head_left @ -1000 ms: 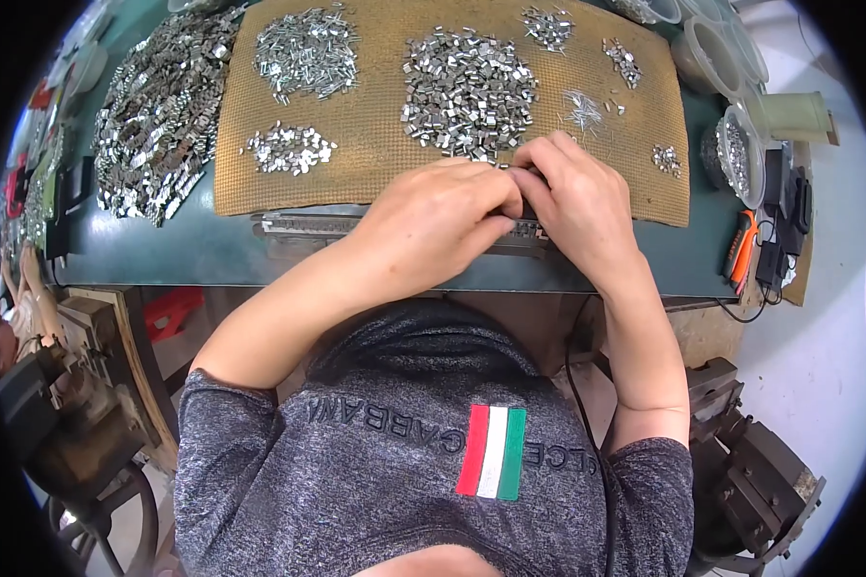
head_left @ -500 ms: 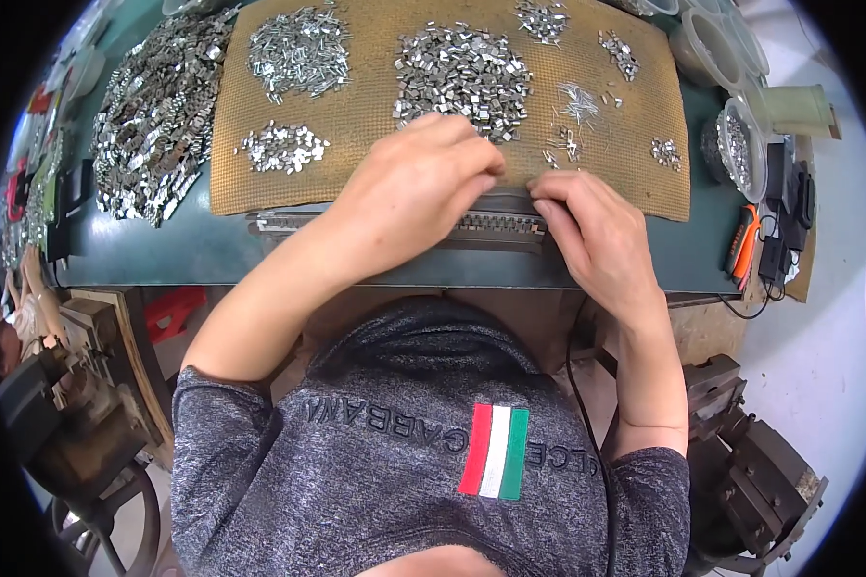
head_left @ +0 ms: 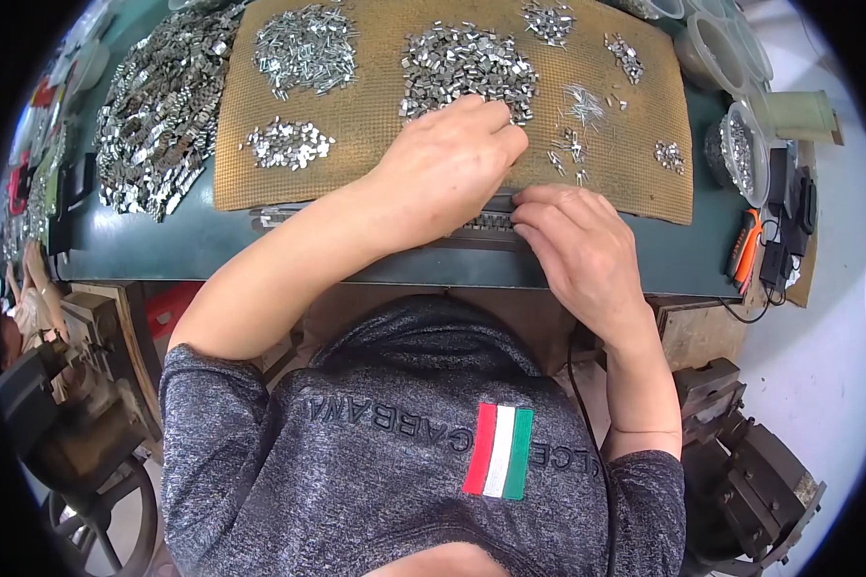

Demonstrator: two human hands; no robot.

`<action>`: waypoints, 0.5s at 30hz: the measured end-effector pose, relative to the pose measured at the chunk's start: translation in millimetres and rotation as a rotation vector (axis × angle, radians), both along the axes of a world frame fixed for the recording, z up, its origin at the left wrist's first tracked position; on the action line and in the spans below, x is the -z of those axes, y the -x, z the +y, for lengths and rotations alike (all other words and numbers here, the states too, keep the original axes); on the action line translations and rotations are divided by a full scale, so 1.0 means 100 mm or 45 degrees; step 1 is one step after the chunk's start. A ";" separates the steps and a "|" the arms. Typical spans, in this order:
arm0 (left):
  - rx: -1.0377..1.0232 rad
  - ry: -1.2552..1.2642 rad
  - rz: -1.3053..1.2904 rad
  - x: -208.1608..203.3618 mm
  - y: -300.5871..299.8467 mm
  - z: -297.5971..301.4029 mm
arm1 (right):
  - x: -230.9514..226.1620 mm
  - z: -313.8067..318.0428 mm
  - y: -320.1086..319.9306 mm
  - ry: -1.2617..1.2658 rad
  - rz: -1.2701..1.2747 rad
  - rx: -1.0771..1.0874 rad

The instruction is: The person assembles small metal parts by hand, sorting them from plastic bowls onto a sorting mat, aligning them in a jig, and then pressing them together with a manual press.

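Observation:
A long metal jig (head_left: 491,221) with a toothed row of small links lies along the near edge of a tan ribbed mat (head_left: 366,163). Over its middle is my left hand (head_left: 457,159), its fingers curled in at the near side of a pile of small metal blocks (head_left: 467,62). What those fingertips hold, if anything, is hidden. At the jig's right part, my right hand (head_left: 582,245) has thumb and fingers drawn together on the link row. Anything pinched there is too small to make out.
Metal pins (head_left: 303,48) and flat plates (head_left: 287,144) lie on the mat's left, smaller piles on its right. Linked metal bands (head_left: 168,106) are heaped at left. A plastic cup of parts (head_left: 741,154) and orange-handled pliers (head_left: 744,248) sit at right.
My left hand has shifted a little right and away from me, its fingers now more tucked in. My right hand has slid left along the jig, closer to the left.

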State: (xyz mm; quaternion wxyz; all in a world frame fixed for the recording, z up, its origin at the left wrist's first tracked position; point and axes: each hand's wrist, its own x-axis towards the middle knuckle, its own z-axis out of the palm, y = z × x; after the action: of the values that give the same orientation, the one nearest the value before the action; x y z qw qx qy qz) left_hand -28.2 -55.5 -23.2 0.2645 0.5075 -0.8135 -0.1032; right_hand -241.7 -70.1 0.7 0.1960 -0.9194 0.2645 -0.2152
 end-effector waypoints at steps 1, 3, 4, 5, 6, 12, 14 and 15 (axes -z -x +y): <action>0.007 0.004 0.030 -0.01 -0.02 0.02 | 0.00 -0.01 0.00 0.003 -0.004 -0.017; -0.026 -0.010 0.084 -0.06 -0.07 0.10 | -0.06 -0.05 0.03 -0.078 0.047 -0.021; -0.047 -0.021 0.141 -0.08 -0.09 0.12 | -0.08 -0.09 0.04 -0.158 0.101 -0.013; -0.046 -0.045 0.196 -0.09 -0.13 0.16 | -0.08 -0.12 0.01 -0.143 0.098 -0.012; -0.045 -0.030 0.193 -0.12 -0.16 0.18 | -0.05 -0.15 -0.04 -0.094 0.045 0.132; -0.168 -0.258 0.452 -0.23 -0.25 0.38 | 0.14 -0.28 -0.17 0.217 0.089 0.244; -0.205 -0.292 0.524 -0.20 -0.32 0.45 | 0.10 -0.22 -0.22 0.297 0.216 0.176; -0.232 -0.330 0.590 -0.19 -0.36 0.47 | 0.11 -0.21 -0.22 0.286 0.182 0.148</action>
State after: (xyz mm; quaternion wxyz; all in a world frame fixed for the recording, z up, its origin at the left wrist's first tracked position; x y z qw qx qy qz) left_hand 7.8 -8.0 -4.6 0.3846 0.5711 -0.6623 -0.2955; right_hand -219.7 -90.9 -10.3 0.0596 -0.9317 0.3047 -0.1883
